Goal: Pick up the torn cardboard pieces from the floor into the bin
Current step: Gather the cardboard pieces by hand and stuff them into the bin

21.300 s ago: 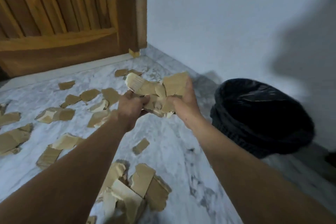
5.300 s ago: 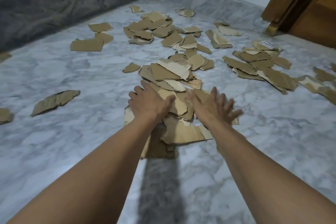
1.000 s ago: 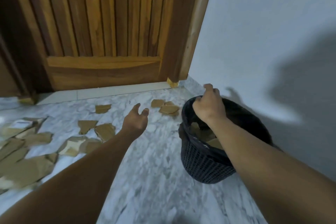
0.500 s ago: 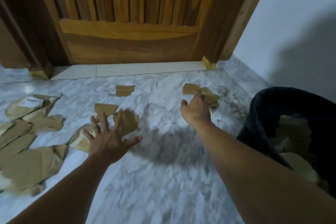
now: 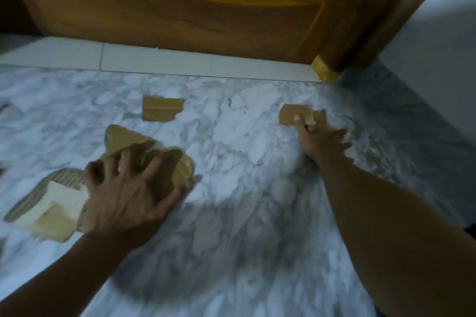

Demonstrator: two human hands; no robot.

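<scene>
Torn brown cardboard pieces lie on the marble floor (image 5: 244, 213). My left hand (image 5: 128, 193) is spread flat, fingers apart, pressing on a rounded piece (image 5: 180, 170) and overlapping another piece (image 5: 123, 137) behind it. A pale, ribbed piece (image 5: 51, 208) lies just left of that hand. My right hand (image 5: 322, 141) reaches far right, its fingers resting on a small piece (image 5: 291, 114). One more piece (image 5: 161, 110) lies alone between the hands, farther back. The bin is out of view.
A wooden door (image 5: 180, 8) and its frame (image 5: 360, 20) close off the far side, with a pale threshold strip (image 5: 154, 59) along the bottom. A white wall (image 5: 438, 46) runs along the right.
I have leaned closer to the floor. Both hands have dropped onto cardboard pieces: the left onto the rounded piece, the right onto the small far piece. The bin has left the view.
</scene>
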